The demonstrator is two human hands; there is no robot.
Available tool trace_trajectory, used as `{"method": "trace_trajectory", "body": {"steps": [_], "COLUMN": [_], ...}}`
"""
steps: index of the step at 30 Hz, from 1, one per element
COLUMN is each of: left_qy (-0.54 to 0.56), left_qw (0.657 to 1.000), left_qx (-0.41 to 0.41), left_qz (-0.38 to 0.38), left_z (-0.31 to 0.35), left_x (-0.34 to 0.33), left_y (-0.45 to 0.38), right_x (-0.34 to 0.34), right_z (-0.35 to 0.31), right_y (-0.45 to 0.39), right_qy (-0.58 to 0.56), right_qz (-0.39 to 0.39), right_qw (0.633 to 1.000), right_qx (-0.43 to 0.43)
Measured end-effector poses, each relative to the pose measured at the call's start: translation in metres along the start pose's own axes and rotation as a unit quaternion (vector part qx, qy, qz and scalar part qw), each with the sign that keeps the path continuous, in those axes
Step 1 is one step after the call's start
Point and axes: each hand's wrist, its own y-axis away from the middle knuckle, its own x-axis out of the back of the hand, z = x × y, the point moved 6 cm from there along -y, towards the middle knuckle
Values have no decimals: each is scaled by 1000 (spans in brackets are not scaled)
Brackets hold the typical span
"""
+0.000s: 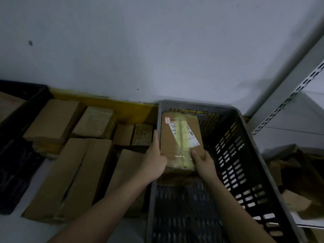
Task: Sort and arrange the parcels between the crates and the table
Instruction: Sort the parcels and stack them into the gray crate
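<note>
Dim wall [157,41] is backing a table [10,228]. Cardboard boxes [70,176] are lying on it, left of a grey crate [245,155]. Left hand [154,162] and right hand [204,163] are gripping a taped parcel [180,137] by its near edges, inside the crate.

— Where are your hands?
— Both your bare forearms reach forward from the lower edge of view. Your left hand [155,160] has its fingers stretched straight along the parcel's [180,137] left side, thumb underneath.
— And the right?
— Your right hand [204,161] grips the near right corner, thumb pressed on top.
</note>
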Motion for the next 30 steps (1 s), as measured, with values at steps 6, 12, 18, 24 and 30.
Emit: {"method": "trace_trajectory", "body": {"steps": [6,12,18,24,30], "left_qy": [-42,-234,-324,-380,-383], "left_qw": [999,972,946,921,913], "left_qx": [1,-8,2,-29,-34], "left_qz": [11,-10,19,79,135], "left_z": [2,15,20,23,18], "left_x": [3,10,31,50,90], "left_y": [2,8,28,68,126], "right_x": [3,16,27,32,-1], "right_z": [-4,-32,-65,-94,-133], "right_y": [-3,4,27,72,124], "right_qy": [94,274,349,341,316], "right_qz": [-28,-47,-70,-60,-105], "right_qw": [995,960,929,918,894], "right_qx": [-2,20,104,193,299]}}
